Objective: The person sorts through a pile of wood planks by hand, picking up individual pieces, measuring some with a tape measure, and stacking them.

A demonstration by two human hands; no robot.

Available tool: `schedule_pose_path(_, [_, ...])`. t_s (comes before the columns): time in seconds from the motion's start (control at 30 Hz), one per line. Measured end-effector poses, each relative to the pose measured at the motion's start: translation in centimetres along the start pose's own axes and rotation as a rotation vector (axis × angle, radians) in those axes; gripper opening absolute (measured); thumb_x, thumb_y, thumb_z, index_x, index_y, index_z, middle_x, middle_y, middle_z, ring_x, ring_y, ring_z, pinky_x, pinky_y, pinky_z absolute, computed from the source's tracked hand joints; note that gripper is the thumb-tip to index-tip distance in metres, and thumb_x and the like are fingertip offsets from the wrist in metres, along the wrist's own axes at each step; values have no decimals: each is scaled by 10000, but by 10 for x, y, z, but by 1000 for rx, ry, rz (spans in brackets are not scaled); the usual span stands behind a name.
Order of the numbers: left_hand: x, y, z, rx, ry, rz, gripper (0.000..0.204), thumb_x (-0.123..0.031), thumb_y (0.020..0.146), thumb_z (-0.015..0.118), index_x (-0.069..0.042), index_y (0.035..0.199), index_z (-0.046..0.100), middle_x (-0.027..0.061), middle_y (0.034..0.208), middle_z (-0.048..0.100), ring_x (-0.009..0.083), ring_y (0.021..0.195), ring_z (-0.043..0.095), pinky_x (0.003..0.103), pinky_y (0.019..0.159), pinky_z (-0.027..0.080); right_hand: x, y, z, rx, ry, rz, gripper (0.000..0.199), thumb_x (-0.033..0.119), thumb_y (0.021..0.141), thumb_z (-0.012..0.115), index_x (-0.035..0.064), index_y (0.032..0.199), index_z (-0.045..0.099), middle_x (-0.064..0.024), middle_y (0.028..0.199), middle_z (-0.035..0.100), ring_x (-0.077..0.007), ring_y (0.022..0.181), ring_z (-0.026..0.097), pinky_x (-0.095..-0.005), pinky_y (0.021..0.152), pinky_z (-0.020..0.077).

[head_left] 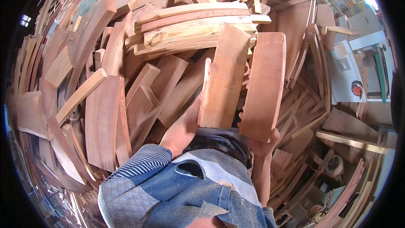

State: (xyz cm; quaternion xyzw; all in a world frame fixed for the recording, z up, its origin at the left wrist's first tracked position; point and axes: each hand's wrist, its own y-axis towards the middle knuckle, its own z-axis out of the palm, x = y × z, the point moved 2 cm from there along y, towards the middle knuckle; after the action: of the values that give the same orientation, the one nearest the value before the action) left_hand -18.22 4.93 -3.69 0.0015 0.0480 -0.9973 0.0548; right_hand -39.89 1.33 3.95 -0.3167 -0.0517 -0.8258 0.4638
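Two reddish-brown wooden boards stand side by side in front of me, a narrow gap between them. My left hand grips the left board along its left edge, with its fingers mostly hidden behind the wood. The right board is held by my right hand near its lower end; a thumb shows at its right corner and fingertips at its left edge. Both boards are raised above the wood pile, tilted slightly, broad faces toward me.
A stack of pale planks lies just beyond the boards. Thick offcuts lean and overlap on the left. To the right are long thin strips, a white machine with a red button, and a round motor among scraps.
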Motion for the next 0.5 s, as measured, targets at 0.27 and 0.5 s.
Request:
schedule_pose_path(0.27, [1,21,0,-143,144,95,773,-633,922,610,-66,1438,510,149,1282,659,267,1107,663,434,983,547,-17,9,2,-245,-734,-34,985,304,744,772,-31,1551,317,-151,1486,492,-246,1355,499,-359,1114,399])
schedule_pose_path(0.5, [8,21,21,10,351,56,855,-705,899,567,-61,1455,485,189,1252,652,290,1071,671,430,912,579,-19,4,8,-66,-1340,-113,942,395,765,797,8,1525,397,-287,1569,310,-413,1461,338,-472,1184,320])
